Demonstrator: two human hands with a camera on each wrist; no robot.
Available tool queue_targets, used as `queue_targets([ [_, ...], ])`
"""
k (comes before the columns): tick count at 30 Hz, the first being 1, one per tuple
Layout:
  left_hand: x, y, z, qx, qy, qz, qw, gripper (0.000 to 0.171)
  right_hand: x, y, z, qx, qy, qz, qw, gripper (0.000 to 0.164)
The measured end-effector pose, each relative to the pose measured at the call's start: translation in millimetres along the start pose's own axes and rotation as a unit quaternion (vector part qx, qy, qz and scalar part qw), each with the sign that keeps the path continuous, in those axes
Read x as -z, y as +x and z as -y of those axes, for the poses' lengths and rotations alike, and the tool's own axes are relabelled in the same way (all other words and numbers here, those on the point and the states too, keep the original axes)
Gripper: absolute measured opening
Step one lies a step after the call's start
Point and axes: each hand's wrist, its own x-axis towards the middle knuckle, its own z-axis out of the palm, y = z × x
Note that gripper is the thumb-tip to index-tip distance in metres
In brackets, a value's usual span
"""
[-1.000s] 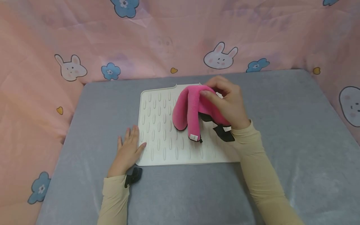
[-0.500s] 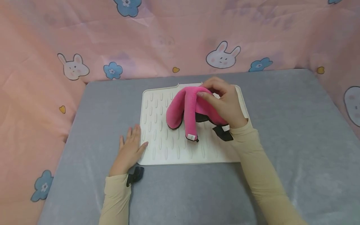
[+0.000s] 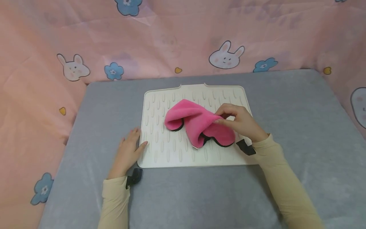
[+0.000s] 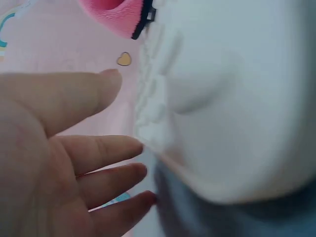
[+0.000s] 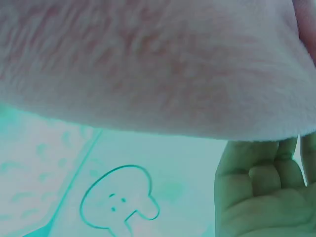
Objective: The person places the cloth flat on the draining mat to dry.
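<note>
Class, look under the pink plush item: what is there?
Under the pink plush item lies the white mat, its patterned surface showing in front of and behind it. The patch directly beneath is covered, so anything there cannot be seen.

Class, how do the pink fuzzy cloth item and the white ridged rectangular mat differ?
The pink fuzzy cloth item is bunched and folded; the white ridged rectangular mat lies flat. The item is smaller; in the head view the mat spreads past it. The item has black edging; the mat is pale to its rim.
</note>
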Motion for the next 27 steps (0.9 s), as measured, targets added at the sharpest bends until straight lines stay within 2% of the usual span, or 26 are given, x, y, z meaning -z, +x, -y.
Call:
queue_targets([
  [3, 8.5, -0.2, -5.5, -0.005, -0.019, -0.025, 0.9995, 0.049, 2.5, -5.3, -5.4, -0.004, 0.007, 0.029, 1.0, 0.013],
  [5, 13.3, 1.6, -11.7, -0.005, -0.041, -0.029, 0.9987, 0.044, 3.5, -6.8, -7.6, -0.005, 0.016, 0.046, 0.999, 0.015],
  [8, 15.6, 11.1, -22.2, 0.002, -0.09, -0.033, 0.9954, 0.038, 4.1, -5.7, -9.5, -0.008, 0.038, 0.065, 0.997, 0.015],
  [12, 6.4, 33.8, -34.6, 0.013, -0.16, -0.039, 0.9862, 0.032, 5.0, -0.9, -11.4, -0.024, 0.074, 0.072, 0.994, 0.014],
  [16, -4.8, 54.0, -44.4, 0.044, -0.197, -0.053, 0.9779, 0.03, 10.5, 9.5, -10.9, -0.044, 0.08, 0.041, 0.995, 0.015],
  [21, -12.9, 61.6, -48.7, 0.074, -0.204, -0.048, 0.9751, 0.032, 19.2, 28.3, -19.2, -0.111, 0.05, -0.003, 0.993, 0.022],
  [27, -19.1, 63.7, -50.9, 0.07, -0.229, -0.04, 0.9701, 0.031, 12.5, 47.1, -43.9, -0.189, 0.026, 0.043, 0.981, 0.024],
])
